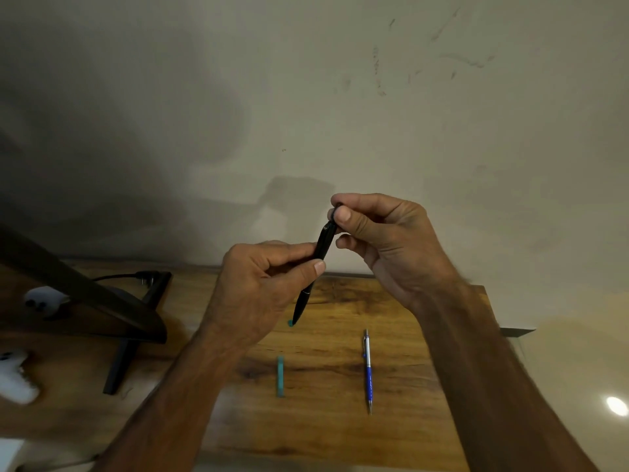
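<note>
1 black pen (321, 247) held up | L hand (258, 287) fingers pinch its middle | R hand (384, 240) fingers pinch its top | counter (340, 430): 1 blue pen (368, 369), 1 green stick (280, 376)

On my feed: dim warm light, shadows on the wall (143, 137) far left, glare spot (616, 406) near right, blurred bowed edges.

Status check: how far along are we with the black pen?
Done: nothing plainly finished; the black pen appears to be in one piece. In hand: the left hand grips its barrel, tip down, while the right hand pinches its top end, probably to twist or pull it. Left: the teal stick and the blue-and-silver pen lie apart on the wooden table, neither touched.
</note>
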